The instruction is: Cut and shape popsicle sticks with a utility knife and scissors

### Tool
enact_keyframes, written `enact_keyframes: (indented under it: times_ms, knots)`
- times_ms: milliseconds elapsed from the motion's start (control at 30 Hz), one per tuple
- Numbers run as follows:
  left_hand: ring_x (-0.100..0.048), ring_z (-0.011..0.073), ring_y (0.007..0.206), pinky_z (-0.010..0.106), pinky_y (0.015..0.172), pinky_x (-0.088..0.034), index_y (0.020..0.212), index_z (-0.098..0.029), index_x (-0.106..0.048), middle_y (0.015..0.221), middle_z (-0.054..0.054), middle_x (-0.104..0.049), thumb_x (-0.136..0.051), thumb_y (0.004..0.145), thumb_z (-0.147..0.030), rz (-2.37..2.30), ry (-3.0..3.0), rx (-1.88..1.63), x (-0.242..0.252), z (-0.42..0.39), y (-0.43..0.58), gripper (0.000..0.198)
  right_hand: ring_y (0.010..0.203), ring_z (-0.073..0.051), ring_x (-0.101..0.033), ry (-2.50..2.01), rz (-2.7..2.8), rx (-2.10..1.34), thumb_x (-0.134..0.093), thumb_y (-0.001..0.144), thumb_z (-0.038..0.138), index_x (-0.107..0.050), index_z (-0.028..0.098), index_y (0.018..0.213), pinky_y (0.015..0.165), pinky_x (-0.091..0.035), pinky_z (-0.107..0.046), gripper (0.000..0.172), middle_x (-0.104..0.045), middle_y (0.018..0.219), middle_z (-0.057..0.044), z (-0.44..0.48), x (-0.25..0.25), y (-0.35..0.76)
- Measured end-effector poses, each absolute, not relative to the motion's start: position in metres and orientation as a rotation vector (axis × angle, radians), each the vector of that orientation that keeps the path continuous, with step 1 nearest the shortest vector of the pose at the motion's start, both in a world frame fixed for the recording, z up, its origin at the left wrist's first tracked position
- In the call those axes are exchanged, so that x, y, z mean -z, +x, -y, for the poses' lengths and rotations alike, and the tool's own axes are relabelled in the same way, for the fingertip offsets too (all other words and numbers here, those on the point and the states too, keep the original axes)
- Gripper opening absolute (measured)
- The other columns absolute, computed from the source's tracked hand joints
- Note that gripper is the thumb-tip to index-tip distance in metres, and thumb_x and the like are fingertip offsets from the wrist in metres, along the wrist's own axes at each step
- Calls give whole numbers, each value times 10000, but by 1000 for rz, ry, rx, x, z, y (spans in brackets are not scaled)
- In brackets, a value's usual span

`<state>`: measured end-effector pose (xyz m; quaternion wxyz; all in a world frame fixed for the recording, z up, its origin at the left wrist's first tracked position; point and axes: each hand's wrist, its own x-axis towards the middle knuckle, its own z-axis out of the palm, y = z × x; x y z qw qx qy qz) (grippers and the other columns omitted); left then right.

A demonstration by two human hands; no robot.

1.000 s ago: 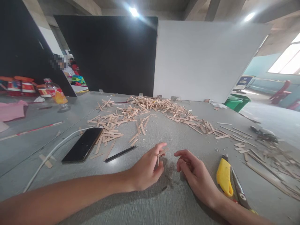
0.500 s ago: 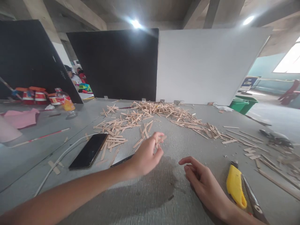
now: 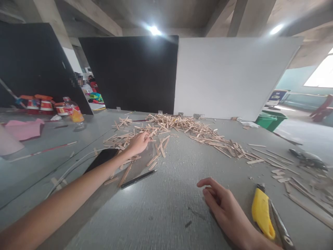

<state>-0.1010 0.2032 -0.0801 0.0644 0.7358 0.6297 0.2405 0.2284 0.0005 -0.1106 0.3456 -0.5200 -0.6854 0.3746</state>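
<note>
My left hand reaches out over the left side of a heap of flat wooden sticks. Its fingers are curled together among the sticks, and what they hold, if anything, is hidden. Close to the front of the table rests my right hand, fingers loosely bent and apart, with nothing in it. A yellow utility knife lies to its right, beside a dark metal tool. Below my left hand is a black pen. My left forearm partly covers a black phone.
A white cable runs from the phone. Cut wooden strips lie at the right. At the left are a plastic bottle, red cups and pink paper. Black and white panels stand behind.
My left hand has moved left and away from me, from the middle of the table to the sticks, uncovering the pen. My right hand stays nearly where it was.
</note>
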Motion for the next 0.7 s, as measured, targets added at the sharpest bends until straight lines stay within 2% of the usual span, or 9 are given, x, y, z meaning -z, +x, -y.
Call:
enact_keyframes:
  times_ms: [200,300,400,500,567,600,700]
  knots:
    - [-677,255,1088,464,916,-591,1309,-168,-617,1299,108,-646,-653,1013,-341,-1948,2351,-738,93,-210,-104,345,556,-153,-266,-1335,1780,-969,-365,1019,451,-541,193,1066,529,-219,-295,316,-272,620,101,-1,111,229]
    - [-633,290,1194,519,992,-551,1359,-184,-593,1398,121,-594,-658,1008,-339,-1867,2491,-827,93,-205,-99,388,556,-155,-251,-1356,1779,-972,-366,1006,432,-565,187,1065,528,-204,-297,321,-250,611,104,0,112,230]
    - [-535,328,1352,579,1109,-456,1382,-194,-593,1508,132,-523,-642,1013,-306,-1650,2648,-801,91,-197,-91,389,560,-156,-239,-1385,1781,-960,-374,993,416,-584,180,1060,531,-196,-299,323,-230,604,106,0,112,230]
    - [-463,290,1449,505,1191,-395,1253,-250,-713,1541,86,-531,-590,1014,-198,-1368,2771,-620,89,-190,-85,274,557,-154,-236,-1374,1805,-957,-376,990,406,-590,173,1057,532,-192,-300,324,-227,602,107,-1,111,228]
    - [-451,273,1465,475,1196,-395,1113,-268,-775,1519,55,-566,-596,997,-156,-1239,2817,-503,87,-188,-84,242,557,-152,-238,-1352,1806,-955,-374,994,399,-588,169,1060,534,-191,-300,320,-233,609,105,-2,110,227]
    - [-455,282,1459,498,1190,-397,1085,-252,-777,1505,58,-578,-618,990,-161,-1211,2832,-466,86,-188,-84,206,558,-151,-239,-1342,1801,-953,-376,995,394,-586,168,1059,534,-191,-300,316,-234,611,105,-3,110,227]
    - [-524,311,1375,571,1138,-429,1188,-187,-709,1456,106,-591,-661,999,-256,-1224,2855,-420,82,-188,-85,208,557,-149,-232,-1318,1791,-955,-387,993,383,-584,166,1051,532,-184,-299,299,-231,608,106,-3,110,226]
